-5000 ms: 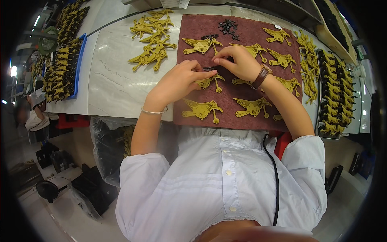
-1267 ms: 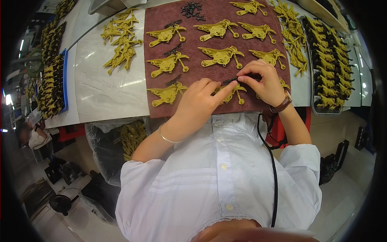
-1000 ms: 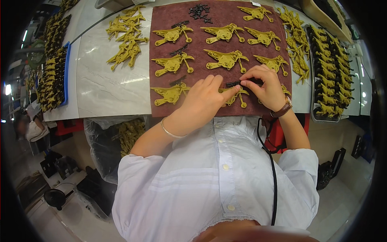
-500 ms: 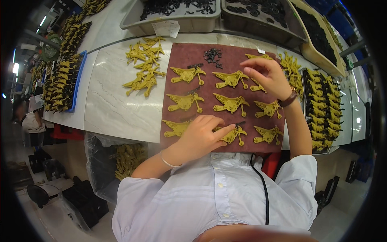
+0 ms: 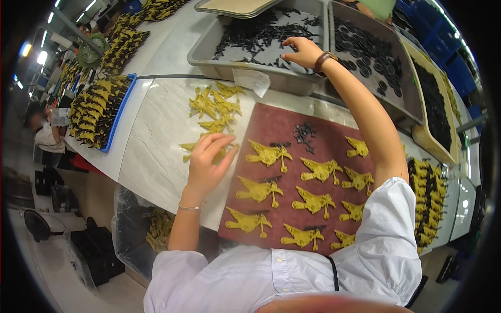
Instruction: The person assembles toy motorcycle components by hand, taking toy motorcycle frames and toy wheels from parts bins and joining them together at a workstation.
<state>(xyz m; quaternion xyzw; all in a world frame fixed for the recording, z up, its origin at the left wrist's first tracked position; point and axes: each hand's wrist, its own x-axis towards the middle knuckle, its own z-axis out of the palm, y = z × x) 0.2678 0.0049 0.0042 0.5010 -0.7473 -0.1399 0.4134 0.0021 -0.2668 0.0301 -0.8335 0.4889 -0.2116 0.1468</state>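
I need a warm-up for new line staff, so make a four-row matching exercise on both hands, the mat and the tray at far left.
Things
1. left hand
2. right hand
3. mat
4. tray at far left

Places and colours
A. dark red
B. by the yellow pieces left of the mat
C. blue
D. at the grey bin of small black pieces

Pairs: 1-B, 2-D, 3-A, 4-C

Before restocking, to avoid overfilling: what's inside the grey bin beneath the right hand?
Slender black parts lie scattered inside the grey bin. Whatever sits beneath them, or behind the right hand and overlapping beige tray, is covered.
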